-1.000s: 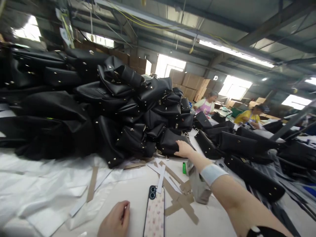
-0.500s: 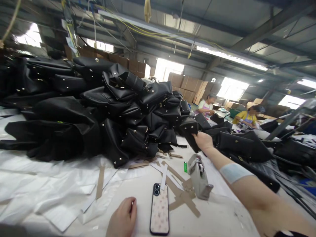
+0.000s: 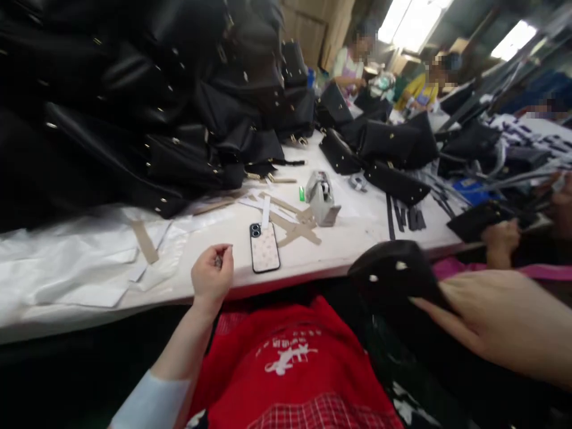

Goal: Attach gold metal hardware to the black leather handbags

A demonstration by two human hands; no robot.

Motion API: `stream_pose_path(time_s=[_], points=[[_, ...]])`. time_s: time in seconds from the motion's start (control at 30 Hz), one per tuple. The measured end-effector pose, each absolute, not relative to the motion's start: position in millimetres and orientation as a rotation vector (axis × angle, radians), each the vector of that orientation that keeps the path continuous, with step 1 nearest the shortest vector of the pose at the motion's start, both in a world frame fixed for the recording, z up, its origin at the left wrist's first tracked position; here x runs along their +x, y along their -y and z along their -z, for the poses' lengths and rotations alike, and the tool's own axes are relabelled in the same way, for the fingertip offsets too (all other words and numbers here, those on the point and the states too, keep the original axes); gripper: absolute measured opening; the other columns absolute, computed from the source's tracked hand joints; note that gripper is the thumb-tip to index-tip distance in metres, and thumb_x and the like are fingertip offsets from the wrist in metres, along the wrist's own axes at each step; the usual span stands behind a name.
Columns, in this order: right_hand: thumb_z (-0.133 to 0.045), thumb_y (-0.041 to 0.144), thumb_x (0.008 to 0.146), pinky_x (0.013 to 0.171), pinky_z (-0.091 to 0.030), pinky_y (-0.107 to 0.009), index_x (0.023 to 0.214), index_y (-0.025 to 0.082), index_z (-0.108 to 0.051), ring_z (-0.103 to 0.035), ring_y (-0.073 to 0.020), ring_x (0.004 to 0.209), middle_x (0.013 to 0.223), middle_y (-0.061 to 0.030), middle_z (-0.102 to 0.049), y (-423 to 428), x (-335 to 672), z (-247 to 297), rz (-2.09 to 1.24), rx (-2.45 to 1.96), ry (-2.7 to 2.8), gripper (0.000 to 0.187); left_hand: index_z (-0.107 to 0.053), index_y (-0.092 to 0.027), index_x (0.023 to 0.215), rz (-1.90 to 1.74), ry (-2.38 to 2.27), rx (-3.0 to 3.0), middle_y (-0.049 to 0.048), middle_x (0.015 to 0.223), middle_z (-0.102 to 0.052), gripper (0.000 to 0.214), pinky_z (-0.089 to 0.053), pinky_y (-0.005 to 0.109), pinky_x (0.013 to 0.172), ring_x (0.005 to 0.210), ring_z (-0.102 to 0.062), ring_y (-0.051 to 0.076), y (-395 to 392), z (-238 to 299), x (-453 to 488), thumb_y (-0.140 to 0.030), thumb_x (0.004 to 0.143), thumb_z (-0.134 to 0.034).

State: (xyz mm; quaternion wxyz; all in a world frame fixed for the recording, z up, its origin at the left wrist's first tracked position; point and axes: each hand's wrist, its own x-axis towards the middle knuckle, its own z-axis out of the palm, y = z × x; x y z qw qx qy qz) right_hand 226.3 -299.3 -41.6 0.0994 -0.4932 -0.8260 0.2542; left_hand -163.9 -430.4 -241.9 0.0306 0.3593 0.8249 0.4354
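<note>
My right hand point(image 3: 473, 322) grips a black leather bag point(image 3: 393, 286) by its edge, at the table's front edge on the right. Two shiny studs show on the bag, and its lower part merges into the dark below the table. My left hand point(image 3: 212, 271) is curled closed over the front of the table. Something small and greyish shows between its fingers, too little to name. Just right of that hand lies a phone point(image 3: 265, 249) in a patterned case. A grey tape dispenser point(image 3: 322, 199) stands behind the phone, beside brown paper strips point(image 3: 295, 229).
A high heap of black bags point(image 3: 179, 107) fills the left and back. More bags point(image 3: 379, 143) lie at back right, near dark strips point(image 3: 404, 215). White sheets point(image 3: 98, 262) cover the table's left. A co-worker's hand point(image 3: 503, 241) is at the right; two people sit farther back.
My right hand has brought the black bag from beside the heap back toward me, to the table's front edge. The view has tipped down. My left hand stays closed near the phone.
</note>
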Motion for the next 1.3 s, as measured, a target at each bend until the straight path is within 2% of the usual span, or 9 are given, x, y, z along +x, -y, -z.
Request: stream_pose_path(time_s=[0.17, 0.3, 0.4, 0.6, 0.7, 0.83, 0.93, 1.07, 1.3], points=[[-0.053, 0.038, 0.088, 0.072, -0.048, -0.036, 0.075, 0.015, -0.069, -0.066, -0.0278, 0.075, 0.077, -0.0153, -0.07, 353.2, 167.3, 153.8, -0.545, -1.262, 3.383, 0.03, -0.066, -0.018, 0.094, -1.238, -1.908, 1.734, 0.0036, 0.083, -0.068, 0.02, -0.048, 0.024, 0.073, 0.075, -0.062, 0.015, 401.0, 204.7, -72.0, -0.03, 0.09, -0.05], [-0.046, 0.055, 0.091, 0.07, -0.047, -0.032, 0.086, 0.012, -0.07, -0.066, -0.0256, 0.078, 0.085, -0.014, -0.071, 347.2, 169.8, 185.3, -0.882, -1.115, 3.175, 0.049, -0.067, -0.02, 0.093, -0.687, -1.307, 2.11, 0.0039, 0.091, -0.07, 0.02, -0.049, 0.026, 0.076, 0.083, -0.065, 0.017, 368.7, 209.6, -2.2, -0.024, 0.09, -0.048], [-0.032, 0.037, 0.097, 0.068, -0.047, -0.025, 0.088, 0.015, -0.07, -0.065, -0.0169, 0.071, 0.079, -0.0064, -0.071, 312.8, 204.3, 205.9, -1.403, -1.406, 2.826, 0.045, -0.068, -0.02, 0.087, -0.304, -1.322, 2.115, 0.0049, 0.088, -0.071, 0.017, -0.049, 0.028, 0.07, 0.08, -0.065, 0.02, 349.8, 226.0, 19.0, -0.024, 0.086, -0.051], [-0.043, 0.022, 0.089, 0.075, -0.048, -0.032, 0.087, 0.015, -0.07, -0.065, -0.0231, 0.084, 0.088, -0.0115, -0.071, 284.2, 258.6, 266.1, -1.45, -2.001, 2.516, 0.028, -0.068, -0.022, 0.086, -0.099, -1.341, 2.046, 0.0036, 0.086, -0.071, 0.013, -0.047, 0.028, 0.068, 0.078, -0.064, 0.021, 345.5, 227.8, 27.2, -0.031, 0.081, -0.059], [-0.042, 0.033, 0.092, 0.069, -0.051, -0.03, 0.085, 0.017, -0.072, -0.066, -0.0201, 0.074, 0.084, -0.0084, -0.072, 294.2, 269.7, 272.4, -1.768, -1.901, 2.466, 0.035, -0.067, -0.023, 0.086, -0.116, -1.34, 2.058, 0.0021, 0.084, -0.07, 0.013, -0.045, 0.027, 0.065, 0.075, -0.063, 0.019, 349.8, 220.6, 30.6, -0.033, 0.08, -0.061], [-0.053, 0.054, 0.088, 0.089, -0.046, -0.029, 0.107, 0.023, -0.07, -0.061, -0.0211, 0.103, 0.115, -0.0044, -0.067, 295.3, 283.0, 272.2, -1.953, -1.742, 2.323, 0.04, -0.068, -0.024, 0.088, -0.098, -1.304, 2.065, 0.001, 0.084, -0.07, 0.014, -0.043, 0.026, 0.063, 0.073, -0.062, 0.018, 347.8, 219.3, 29.6, -0.034, 0.08, -0.062], [-0.062, 0.062, 0.078, 0.078, -0.049, -0.031, 0.089, 0.017, -0.073, -0.064, -0.0227, 0.087, 0.094, -0.0074, -0.071, 290.7, 286.4, 280.0, -2.005, -1.863, 2.183, 0.047, -0.069, -0.024, 0.092, -0.077, -1.284, 2.089, 0.0016, 0.087, -0.07, 0.018, -0.044, 0.027, 0.065, 0.074, -0.063, 0.018, 343.7, 218.7, 27.8, -0.036, 0.08, -0.063], [-0.07, 0.059, 0.071, 0.055, -0.045, -0.025, 0.068, 0.015, -0.063, -0.058, -0.0156, 0.058, 0.062, -0.0019, -0.063, 290.2, 281.9, 278.4, -1.94, -1.973, 1.979, 0.045, -0.07, -0.023, 0.098, -0.095, -1.226, 2.127, 0.0035, 0.093, -0.071, 0.021, -0.048, 0.03, 0.073, 0.082, -0.065, 0.021, 343.4, 212.5, 25.8, -0.034, 0.083, -0.061], [-0.08, 0.04, 0.065, 0.057, -0.053, -0.023, 0.084, 0.014, -0.066, -0.065, -0.0147, 0.06, 0.076, -0.006, -0.072, 295.2, 277.5, 205.8, -2.253, -1.607, 1.105, 0.035, -0.07, -0.02, 0.1, -0.348, -1.12, 1.978, 0.0052, 0.102, -0.071, 0.026, -0.047, 0.029, 0.088, 0.094, -0.064, 0.019, 341.2, 213.0, 31.4, -0.027, 0.092, -0.046]])
